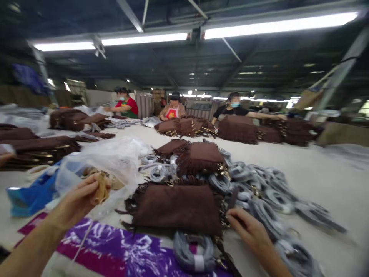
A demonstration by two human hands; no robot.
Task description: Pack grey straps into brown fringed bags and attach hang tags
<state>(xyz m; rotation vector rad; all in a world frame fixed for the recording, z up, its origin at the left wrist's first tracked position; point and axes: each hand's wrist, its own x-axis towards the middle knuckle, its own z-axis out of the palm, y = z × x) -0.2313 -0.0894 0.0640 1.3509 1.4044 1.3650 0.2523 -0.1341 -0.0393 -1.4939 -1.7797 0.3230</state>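
Note:
My left hand (82,192) is closed on a small bunch of tan tags (102,187), held at the mouth of a clear plastic bag (121,154) with more tan pieces inside. A thin pale string hangs below this hand. In front of me lies a dark brown fringed bag (178,209), flat, with fringe on its left side and metal fittings along its right. At that right edge my right hand (250,231) pinches with thumb and forefinger; the exact spot gripped is small and blurred. A coiled grey strap (193,252) with a white band lies just below the bag.
Beneath is a purple printed plastic sheet (115,246). More brown bags (200,156) and many coiled grey straps (276,198) lie beyond and rightward. A blue packet (34,194) sits at left. Across the white table (325,177), several co-workers handle brown bag piles (239,129).

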